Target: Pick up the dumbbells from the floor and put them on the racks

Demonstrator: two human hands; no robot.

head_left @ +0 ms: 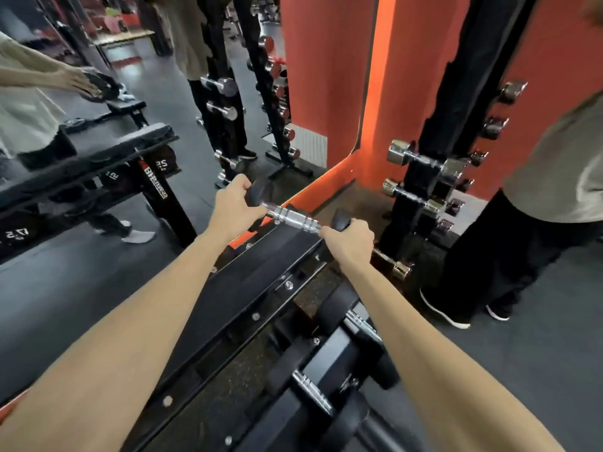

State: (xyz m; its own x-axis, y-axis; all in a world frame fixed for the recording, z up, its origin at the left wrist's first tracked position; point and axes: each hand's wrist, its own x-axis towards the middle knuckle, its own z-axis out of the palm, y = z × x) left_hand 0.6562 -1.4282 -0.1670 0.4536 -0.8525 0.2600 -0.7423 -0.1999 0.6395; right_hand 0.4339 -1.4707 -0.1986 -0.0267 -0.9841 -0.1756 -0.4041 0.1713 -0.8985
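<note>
The left hand [233, 208] and the right hand [347, 241] each grip one black end of a dumbbell [295, 218], the chrome handle bare between them. The dumbbell sits over the far end of the top shelf of the black rack [248, 288]. Nearer the person, below the right forearm, more dumbbells [329, 383] lie on a lower shelf. Beyond the right hand, an upright stand [434, 177] holds small chrome dumbbells.

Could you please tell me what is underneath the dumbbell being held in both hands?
Below the dumbbell lies the black rack's top shelf. The left hand and right hand cover its heads, so actual contact with the shelf cannot be seen.
</note>
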